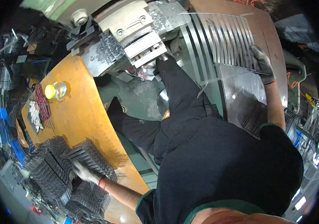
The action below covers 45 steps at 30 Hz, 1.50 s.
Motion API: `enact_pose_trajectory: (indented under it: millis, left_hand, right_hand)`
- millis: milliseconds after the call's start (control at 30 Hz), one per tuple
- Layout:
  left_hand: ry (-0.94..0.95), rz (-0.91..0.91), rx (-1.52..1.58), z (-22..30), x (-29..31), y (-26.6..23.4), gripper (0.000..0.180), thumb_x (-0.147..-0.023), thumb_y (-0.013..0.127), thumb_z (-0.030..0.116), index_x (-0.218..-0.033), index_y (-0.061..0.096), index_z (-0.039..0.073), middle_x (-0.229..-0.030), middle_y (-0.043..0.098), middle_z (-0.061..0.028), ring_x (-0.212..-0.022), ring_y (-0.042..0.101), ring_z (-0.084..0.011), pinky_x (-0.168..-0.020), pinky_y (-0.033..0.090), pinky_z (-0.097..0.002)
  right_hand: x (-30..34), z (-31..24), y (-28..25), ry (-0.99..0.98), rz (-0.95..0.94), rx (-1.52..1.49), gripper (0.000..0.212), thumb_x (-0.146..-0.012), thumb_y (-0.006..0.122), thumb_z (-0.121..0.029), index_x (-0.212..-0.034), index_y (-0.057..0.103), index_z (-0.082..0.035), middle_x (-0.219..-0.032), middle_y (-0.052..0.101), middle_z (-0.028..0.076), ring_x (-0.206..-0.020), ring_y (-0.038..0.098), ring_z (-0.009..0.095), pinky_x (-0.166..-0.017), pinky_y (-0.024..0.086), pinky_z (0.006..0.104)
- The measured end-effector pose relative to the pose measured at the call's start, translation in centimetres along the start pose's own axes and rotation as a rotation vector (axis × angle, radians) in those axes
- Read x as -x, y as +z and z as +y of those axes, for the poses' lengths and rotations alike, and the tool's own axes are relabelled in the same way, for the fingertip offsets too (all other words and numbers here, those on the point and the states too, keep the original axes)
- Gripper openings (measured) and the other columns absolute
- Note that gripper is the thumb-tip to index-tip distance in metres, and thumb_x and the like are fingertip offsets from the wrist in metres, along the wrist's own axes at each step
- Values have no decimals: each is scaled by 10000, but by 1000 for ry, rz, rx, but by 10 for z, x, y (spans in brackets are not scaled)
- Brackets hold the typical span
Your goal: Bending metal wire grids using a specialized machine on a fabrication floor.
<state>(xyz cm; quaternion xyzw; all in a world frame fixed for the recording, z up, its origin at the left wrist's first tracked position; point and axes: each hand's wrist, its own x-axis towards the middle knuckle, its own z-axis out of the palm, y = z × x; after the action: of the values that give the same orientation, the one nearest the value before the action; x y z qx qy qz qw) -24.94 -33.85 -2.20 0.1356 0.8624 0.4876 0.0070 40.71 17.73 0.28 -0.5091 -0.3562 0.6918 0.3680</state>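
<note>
In a grey-white glove, my left hand [84,172] is at the stacks on the orange table, at lower left. Its fingers close at the edge of a dark slotted metal piece [81,154] on top of a stack; the fingertips are partly hidden. More dark slotted metal pieces [49,170] stand piled beside that hand. Far to the right, my right hand [263,64], in a darker soiled glove, curls its fingers over the end of a set of long shiny metal strips [228,39]. The strips lie side by side across the right-hand table.
A machine [124,22] with metal shavings [109,48] around it stands ahead, between the orange table [92,115] and the brown table [269,26]. A clear jar with a yellow lid [56,91] sits on the orange table. Dark slotted stacks [254,117] lie below my right forearm.
</note>
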Motion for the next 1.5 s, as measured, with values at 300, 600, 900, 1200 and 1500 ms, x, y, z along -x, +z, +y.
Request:
enact_pose_trajectory:
  millis: [300, 600, 900, 1200, 1500]
  left_hand:
    - [-433, 59, -140, -122, 87, -105, 503, -892, 524, 368, -1224, 560, -8, -1219, 592, -125, -1047, 586, -267, -872, 468, -356]
    - [-587, -52, 168, -93, 103, -135, 176, -841, 554, 94, -899, 640, -48, -900, 635, -122, -824, 598, -212, -784, 493, -321]
    - [254, 47, -4, 134, 102, -43, 301, -844, 497, 164, -1032, 628, -32, -1062, 581, -159, -860, 595, -221, -712, 513, -281]
    - [-442, -698, 809, 216, 153, 209, 320, -837, 538, 82, -1142, 490, -2, -864, 591, -118, -660, 609, -176, -522, 509, -252]
    - [-591, -786, 786, 237, 150, 298, 229, -891, 548, 135, -1081, 578, 9, -663, 570, -2, -474, 506, -66, -405, 400, -187]
  right_hand:
    - [-16, 33, -161, 8, 40, 53, 264, -954, 527, -182, -1160, 553, -19, -924, 634, 64, -785, 625, 159, -690, 524, 285]
    - [-34, 4, -155, 236, 269, 1151, 361, -883, 604, -292, -1137, 615, -36, -934, 665, 68, -722, 587, 126, -649, 477, 265]
    - [-11, 6, 34, -351, 152, 996, 289, -905, 588, -248, -1123, 641, -66, -1047, 663, 64, -975, 596, 136, -876, 460, 286]
    - [55, 32, 194, 226, -356, 170, 271, -903, 580, -196, -1106, 562, -17, -937, 626, 50, -763, 612, 116, -671, 524, 253]
    - [11, 37, 175, 67, -112, 306, 271, -918, 582, -253, -1063, 618, -28, -791, 598, -20, -623, 539, 31, -515, 447, 179]
